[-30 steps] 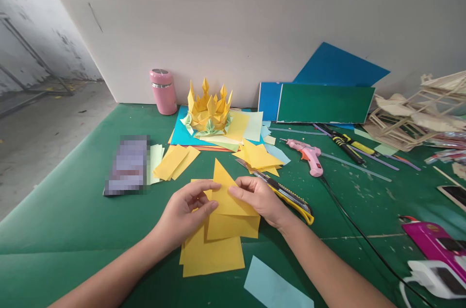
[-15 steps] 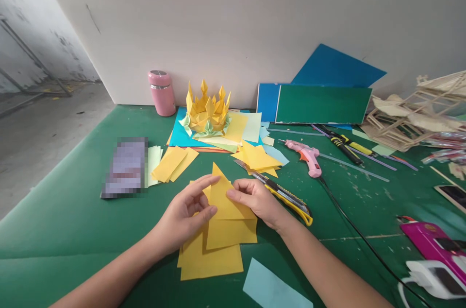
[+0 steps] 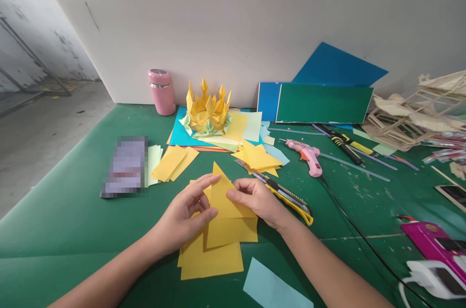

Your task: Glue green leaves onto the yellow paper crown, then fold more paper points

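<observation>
A yellow sheet of paper [image 3: 225, 201] folded to a slanted point at the top is held over other yellow sheets [image 3: 214, 264] on the green table. My right hand [image 3: 255, 198] pinches its slanted right edge between thumb and fingers. At its left side is my left hand [image 3: 191, 208], with thumb and index finger apart and their tips against the paper. The curled fingers of that hand are partly hidden. Just right of my right hand lies a yellow utility knife [image 3: 291, 198], blade out, its tip by some folded yellow papers [image 3: 258, 155].
A yellow paper crown [image 3: 207, 113] stands on coloured sheets at the back, beside a pink flask [image 3: 162, 92]. To the right lie a pink glue gun [image 3: 307, 155] with a black cord and a wooden stick model [image 3: 404, 113]. Light blue paper [image 3: 276, 283] lies in front.
</observation>
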`<control>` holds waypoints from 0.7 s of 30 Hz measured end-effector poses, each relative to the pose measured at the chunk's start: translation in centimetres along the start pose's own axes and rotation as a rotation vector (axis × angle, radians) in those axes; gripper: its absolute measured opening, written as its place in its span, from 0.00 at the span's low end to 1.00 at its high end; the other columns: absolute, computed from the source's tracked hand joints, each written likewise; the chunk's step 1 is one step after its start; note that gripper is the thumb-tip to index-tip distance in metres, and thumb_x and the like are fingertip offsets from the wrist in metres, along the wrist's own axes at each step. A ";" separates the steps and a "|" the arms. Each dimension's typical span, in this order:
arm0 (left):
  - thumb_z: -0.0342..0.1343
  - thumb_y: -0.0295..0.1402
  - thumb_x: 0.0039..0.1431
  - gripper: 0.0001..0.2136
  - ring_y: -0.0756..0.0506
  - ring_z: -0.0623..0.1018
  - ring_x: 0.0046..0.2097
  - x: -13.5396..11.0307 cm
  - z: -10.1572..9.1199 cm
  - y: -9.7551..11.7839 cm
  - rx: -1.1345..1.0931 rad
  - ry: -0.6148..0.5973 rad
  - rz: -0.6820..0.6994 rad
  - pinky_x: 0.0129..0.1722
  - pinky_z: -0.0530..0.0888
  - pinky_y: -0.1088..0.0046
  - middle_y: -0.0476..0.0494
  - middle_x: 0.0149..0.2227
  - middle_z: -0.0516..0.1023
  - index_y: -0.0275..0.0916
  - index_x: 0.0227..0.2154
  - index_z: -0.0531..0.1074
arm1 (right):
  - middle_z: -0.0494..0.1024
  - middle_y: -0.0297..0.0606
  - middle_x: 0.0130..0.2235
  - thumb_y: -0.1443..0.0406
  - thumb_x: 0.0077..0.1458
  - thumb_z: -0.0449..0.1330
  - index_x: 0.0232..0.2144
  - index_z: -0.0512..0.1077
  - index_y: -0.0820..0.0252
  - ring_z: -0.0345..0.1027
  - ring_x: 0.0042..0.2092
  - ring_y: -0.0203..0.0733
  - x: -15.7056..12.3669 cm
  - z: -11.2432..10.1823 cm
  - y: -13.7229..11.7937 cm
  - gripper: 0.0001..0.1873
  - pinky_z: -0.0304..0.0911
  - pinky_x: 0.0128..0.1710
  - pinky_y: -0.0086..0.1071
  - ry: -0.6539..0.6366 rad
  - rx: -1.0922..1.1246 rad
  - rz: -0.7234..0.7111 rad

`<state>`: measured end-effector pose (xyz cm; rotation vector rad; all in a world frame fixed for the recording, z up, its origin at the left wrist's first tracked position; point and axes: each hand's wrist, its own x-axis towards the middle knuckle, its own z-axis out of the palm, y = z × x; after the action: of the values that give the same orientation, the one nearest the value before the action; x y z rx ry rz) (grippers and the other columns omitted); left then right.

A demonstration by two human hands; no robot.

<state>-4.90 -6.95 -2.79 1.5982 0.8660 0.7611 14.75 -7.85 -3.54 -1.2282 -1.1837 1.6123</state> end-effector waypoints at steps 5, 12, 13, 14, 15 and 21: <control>0.56 0.32 0.53 0.23 0.55 0.67 0.27 0.0 0.0 0.1 -0.004 0.011 0.005 0.31 0.74 0.73 0.36 0.58 0.64 0.46 0.54 0.68 | 0.65 0.28 0.23 0.46 0.38 0.67 0.20 0.64 0.60 0.56 0.26 0.31 0.0 -0.1 0.3 0.26 0.52 0.25 0.27 -0.007 -0.014 -0.023; 0.57 0.31 0.53 0.23 0.55 0.68 0.27 0.0 0.1 0.1 -0.011 0.026 0.025 0.31 0.75 0.72 0.37 0.59 0.64 0.47 0.53 0.69 | 0.64 0.27 0.22 0.46 0.37 0.67 0.19 0.63 0.60 0.54 0.25 0.31 0.0 -0.1 0.3 0.26 0.51 0.25 0.27 0.009 -0.029 -0.024; 0.57 0.31 0.53 0.23 0.55 0.68 0.27 -0.1 0.1 0.1 -0.009 0.024 0.024 0.31 0.75 0.72 0.36 0.59 0.64 0.47 0.53 0.68 | 0.64 0.27 0.22 0.46 0.37 0.67 0.19 0.63 0.60 0.54 0.25 0.31 0.1 -0.1 0.3 0.26 0.51 0.25 0.27 0.012 -0.028 -0.024; 0.57 0.31 0.53 0.23 0.55 0.68 0.27 -0.1 0.1 0.1 -0.005 0.022 0.021 0.31 0.75 0.72 0.36 0.59 0.63 0.47 0.54 0.68 | 0.64 0.28 0.22 0.46 0.38 0.67 0.19 0.63 0.60 0.55 0.25 0.31 0.1 -0.1 0.4 0.26 0.51 0.25 0.27 0.012 -0.027 -0.022; 0.57 0.31 0.53 0.23 0.55 0.68 0.27 -0.1 0.1 0.0 -0.001 0.019 0.020 0.31 0.75 0.72 0.36 0.59 0.63 0.46 0.54 0.68 | 0.64 0.28 0.22 0.47 0.38 0.67 0.19 0.63 0.60 0.55 0.25 0.31 0.1 -0.1 0.4 0.26 0.51 0.25 0.28 0.014 -0.026 -0.020; 0.57 0.29 0.52 0.24 0.56 0.68 0.27 -0.1 0.1 0.0 0.016 0.012 0.038 0.31 0.75 0.73 0.36 0.59 0.63 0.47 0.54 0.67 | 0.63 0.27 0.21 0.46 0.36 0.68 0.19 0.63 0.61 0.54 0.25 0.31 0.0 0.0 0.3 0.27 0.51 0.25 0.27 0.033 -0.037 -0.017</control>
<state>-4.87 -7.12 -2.80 1.6295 0.8544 0.7936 14.77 -7.96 -3.86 -1.2601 -1.2055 1.5583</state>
